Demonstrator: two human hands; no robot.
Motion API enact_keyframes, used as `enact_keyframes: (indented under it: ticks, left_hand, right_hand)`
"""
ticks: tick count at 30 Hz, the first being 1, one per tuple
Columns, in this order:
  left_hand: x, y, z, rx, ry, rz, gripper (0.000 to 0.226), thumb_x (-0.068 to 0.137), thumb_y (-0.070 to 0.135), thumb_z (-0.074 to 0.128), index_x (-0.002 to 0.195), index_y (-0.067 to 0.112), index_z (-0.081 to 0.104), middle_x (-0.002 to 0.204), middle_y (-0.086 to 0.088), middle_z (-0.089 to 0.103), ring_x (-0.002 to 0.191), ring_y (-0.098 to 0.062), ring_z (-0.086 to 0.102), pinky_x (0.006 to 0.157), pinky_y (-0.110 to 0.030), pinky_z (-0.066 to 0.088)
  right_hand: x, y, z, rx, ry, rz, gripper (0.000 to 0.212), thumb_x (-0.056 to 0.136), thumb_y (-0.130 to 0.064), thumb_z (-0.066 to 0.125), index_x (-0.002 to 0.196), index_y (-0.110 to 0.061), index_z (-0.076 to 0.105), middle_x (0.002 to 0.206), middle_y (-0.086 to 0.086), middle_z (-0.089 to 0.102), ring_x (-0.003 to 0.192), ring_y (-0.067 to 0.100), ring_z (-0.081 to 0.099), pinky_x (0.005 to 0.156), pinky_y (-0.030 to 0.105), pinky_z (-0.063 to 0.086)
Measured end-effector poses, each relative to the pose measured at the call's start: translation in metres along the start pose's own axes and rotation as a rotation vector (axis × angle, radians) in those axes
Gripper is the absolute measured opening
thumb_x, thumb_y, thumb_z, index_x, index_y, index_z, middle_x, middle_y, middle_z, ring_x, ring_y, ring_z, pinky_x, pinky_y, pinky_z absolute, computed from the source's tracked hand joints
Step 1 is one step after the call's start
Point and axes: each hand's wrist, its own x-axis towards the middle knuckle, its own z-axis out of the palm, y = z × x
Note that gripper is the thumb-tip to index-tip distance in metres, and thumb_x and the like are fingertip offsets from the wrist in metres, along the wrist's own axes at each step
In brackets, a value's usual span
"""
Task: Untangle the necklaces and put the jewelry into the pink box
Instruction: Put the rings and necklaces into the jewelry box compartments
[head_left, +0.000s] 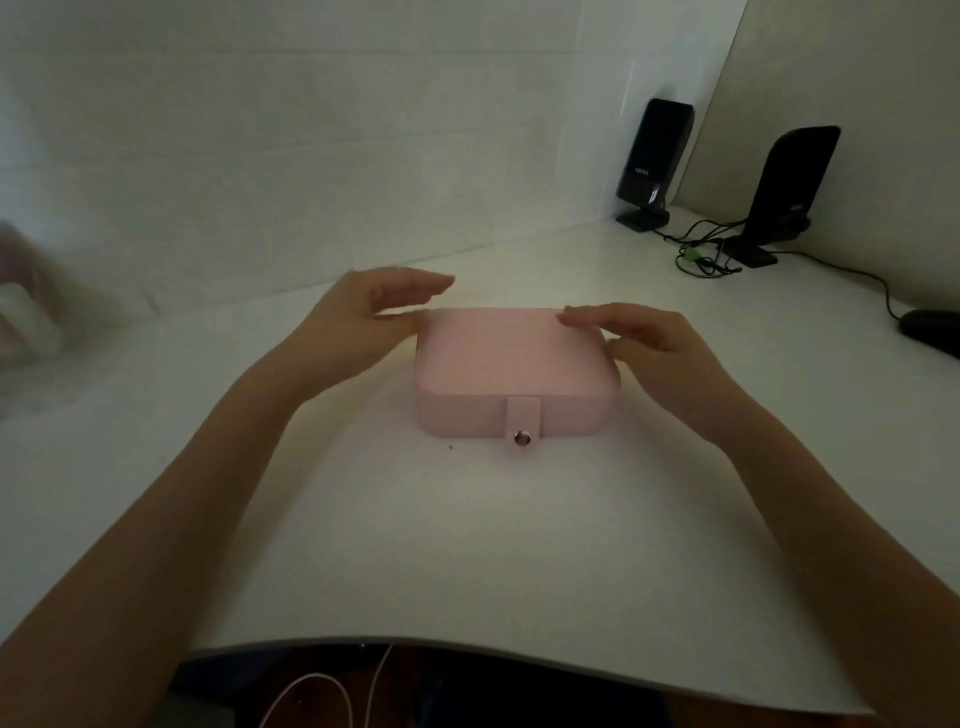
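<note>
Box: pink box at centre of the white desk, lid down, strap snap at 6 o'clock looks fastened.
Left hand: yours, fingers spread, holding nothing, at the box's 10 o'clock corner.
Right hand: spread, empty, fingertips on lid at 2 o'clock.
Progress: no necklaces visible; can't tell if already inside or not yet out.
Room: dim, two black speakers and cables at 2 o'clock.

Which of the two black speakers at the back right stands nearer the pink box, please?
The left speaker, against the back wall in the corner, is nearer the pink box. The other speaker stands further right, towards the mouse.
</note>
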Motion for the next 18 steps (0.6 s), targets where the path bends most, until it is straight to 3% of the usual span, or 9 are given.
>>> enact_keyframes:
  ticks: [1,2,4,5,7,9,14,18]
  left_hand:
    - [-0.002,0.002,0.0,-0.036,-0.133,-0.057,0.048,0.076,0.029,0.074,0.116,0.045,0.053,0.13,0.013,0.055,0.116,0.008,0.051,0.099,-0.015,0.041]
    - [-0.004,0.002,0.002,0.006,-0.26,-0.109,0.071,0.064,0.047,0.076,0.127,0.049,0.042,0.139,0.016,0.044,0.125,0.006,0.043,0.102,-0.015,0.036]
    - [-0.007,0.0,0.01,0.218,-0.411,-0.124,0.113,0.046,0.064,0.073,0.143,0.047,0.018,0.15,0.021,0.018,0.136,0.007,0.02,0.109,-0.016,0.022]
    - [-0.008,-0.002,0.014,0.298,-0.42,-0.103,0.126,0.042,0.066,0.072,0.147,0.043,0.009,0.151,0.023,0.009,0.137,0.008,0.011,0.11,-0.017,0.015]
    - [-0.008,-0.004,0.02,0.326,-0.374,-0.083,0.133,0.044,0.061,0.079,0.15,0.036,0.003,0.153,0.018,0.003,0.134,0.009,0.008,0.109,-0.016,0.011]
    - [-0.007,-0.006,0.025,0.282,-0.303,-0.098,0.129,0.053,0.049,0.084,0.151,0.032,0.003,0.155,0.011,0.008,0.134,0.004,0.014,0.106,-0.017,0.014]
    - [-0.005,-0.009,0.029,0.249,-0.225,-0.161,0.127,0.059,0.036,0.09,0.152,0.031,0.004,0.154,0.007,0.019,0.138,-0.008,0.022,0.101,-0.02,0.021]
    - [-0.004,-0.012,0.029,0.241,-0.228,-0.151,0.127,0.057,0.038,0.09,0.152,0.03,0.007,0.155,0.007,0.017,0.139,-0.005,0.02,0.103,-0.018,0.018]
  right_hand:
    - [-0.001,0.001,0.002,-0.029,-0.03,-0.013,0.038,0.095,0.001,0.048,0.117,-0.026,0.065,0.132,-0.01,0.057,0.126,-0.007,0.045,0.103,0.009,0.032]
    - [-0.002,0.002,0.005,-0.073,-0.089,-0.007,0.03,0.096,-0.021,0.054,0.124,-0.032,0.059,0.139,-0.014,0.05,0.131,-0.007,0.038,0.106,0.01,0.027]
    - [-0.005,0.005,0.009,-0.275,-0.208,-0.005,0.052,0.083,-0.053,0.06,0.132,-0.046,0.045,0.15,-0.017,0.032,0.143,0.0,0.017,0.114,0.019,0.013]
    - [-0.006,0.007,0.011,-0.399,-0.23,-0.025,0.061,0.077,-0.059,0.063,0.132,-0.052,0.038,0.154,-0.016,0.025,0.146,0.005,0.007,0.118,0.028,0.007]
    - [-0.008,0.005,0.017,-0.537,-0.192,-0.072,0.064,0.076,-0.054,0.069,0.129,-0.056,0.033,0.156,-0.014,0.02,0.147,0.01,-0.001,0.118,0.043,-0.002]
    - [-0.008,0.003,0.023,-0.577,-0.141,-0.154,0.058,0.082,-0.048,0.068,0.129,-0.054,0.035,0.156,-0.014,0.022,0.147,0.008,0.0,0.116,0.046,-0.005]
    - [-0.007,0.006,0.028,-0.611,-0.123,-0.229,0.08,0.067,-0.069,0.061,0.139,-0.044,0.038,0.155,-0.011,0.025,0.146,0.013,0.01,0.116,0.03,0.012]
    - [-0.004,0.011,0.032,-0.611,-0.073,-0.223,0.081,0.07,-0.05,0.078,0.141,-0.037,0.039,0.153,-0.005,0.032,0.146,0.018,0.015,0.114,0.021,0.007]
